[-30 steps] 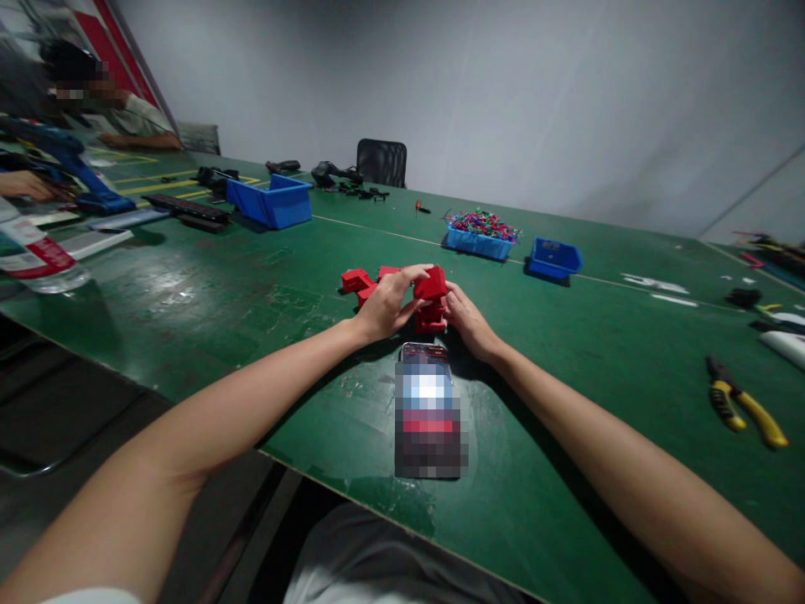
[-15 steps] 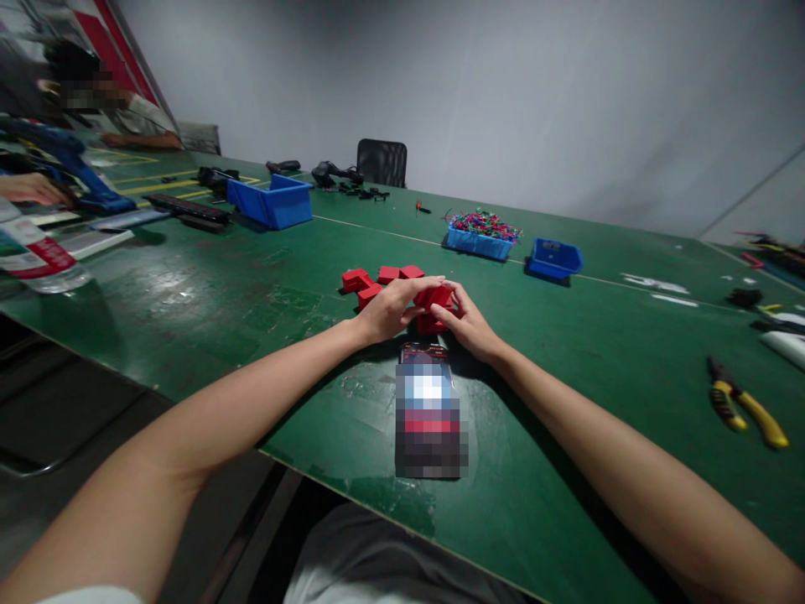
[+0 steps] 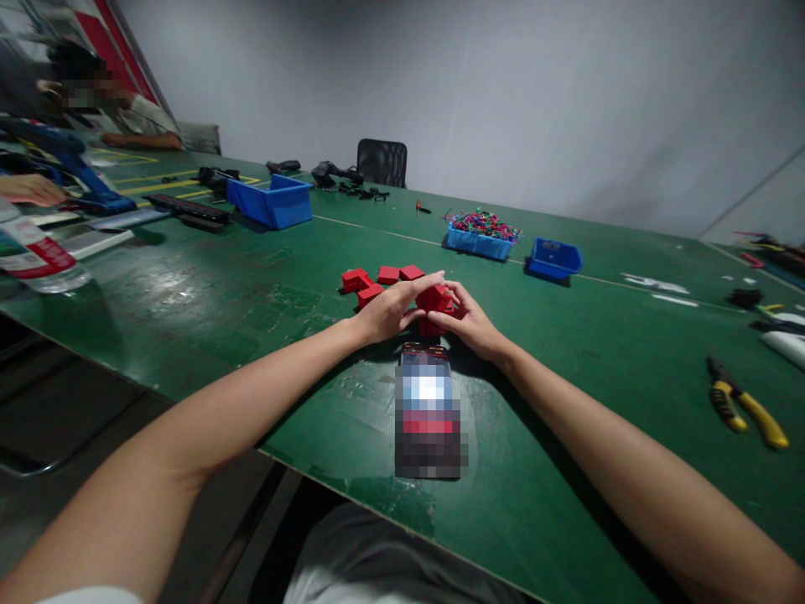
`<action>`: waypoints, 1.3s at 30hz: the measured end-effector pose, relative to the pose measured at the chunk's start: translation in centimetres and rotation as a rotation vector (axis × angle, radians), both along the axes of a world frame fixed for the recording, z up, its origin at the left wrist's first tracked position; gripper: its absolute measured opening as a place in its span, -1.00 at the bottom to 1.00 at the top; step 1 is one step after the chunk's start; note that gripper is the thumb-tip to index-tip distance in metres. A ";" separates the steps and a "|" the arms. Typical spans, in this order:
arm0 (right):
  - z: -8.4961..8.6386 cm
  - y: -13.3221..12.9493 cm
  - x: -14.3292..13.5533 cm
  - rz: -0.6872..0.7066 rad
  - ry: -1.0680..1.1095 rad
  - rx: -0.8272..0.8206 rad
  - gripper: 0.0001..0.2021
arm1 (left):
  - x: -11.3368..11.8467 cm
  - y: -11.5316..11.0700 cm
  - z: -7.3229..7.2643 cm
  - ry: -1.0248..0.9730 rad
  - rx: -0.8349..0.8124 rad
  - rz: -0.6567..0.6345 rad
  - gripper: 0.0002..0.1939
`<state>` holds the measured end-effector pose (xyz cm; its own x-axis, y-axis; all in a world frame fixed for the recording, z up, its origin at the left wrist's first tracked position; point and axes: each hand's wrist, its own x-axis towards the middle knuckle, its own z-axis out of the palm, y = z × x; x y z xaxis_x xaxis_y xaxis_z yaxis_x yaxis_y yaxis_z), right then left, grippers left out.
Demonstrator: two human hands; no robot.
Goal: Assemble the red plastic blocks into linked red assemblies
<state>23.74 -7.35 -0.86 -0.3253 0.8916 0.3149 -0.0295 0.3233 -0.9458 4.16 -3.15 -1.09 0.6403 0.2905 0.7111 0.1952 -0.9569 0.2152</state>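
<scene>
Right hand [image 3: 476,330] shifted; blue bin [image 3: 476,245] holds multicoloured bits [image 3: 483,224].

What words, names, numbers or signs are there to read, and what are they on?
None that I can read.
Bottle label: marks too blurred to read.
Phone screen: mostly pixelated; marks at its top are too small to read.
Red blocks: no lettering that I can see.

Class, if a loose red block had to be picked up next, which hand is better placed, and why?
Probably the left hand: it lies beside the loose red blocks, whereas the right hand is on the far side of the held blocks.
</scene>
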 end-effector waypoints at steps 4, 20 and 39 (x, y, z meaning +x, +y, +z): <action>-0.2 0.2 0.1 -0.001 -0.006 0.006 -0.49 | 0.2 0.1 0.0 0.010 0.024 0.063 -0.24; -0.4 0.2 -0.2 0.022 0.045 -0.014 -0.47 | 0.5 1.3 -1.1 -0.084 -0.688 0.055 -0.64; -0.1 1.5 1.2 -0.216 0.410 -0.273 -0.59 | 1.2 1.3 -1.4 -0.290 -0.904 0.172 -0.65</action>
<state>24.93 -5.85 -0.94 -0.0245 0.9919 0.1250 -0.3742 0.1068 -0.9212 5.39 -1.83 -2.45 0.3724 0.8795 0.2963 0.1403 -0.3689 0.9188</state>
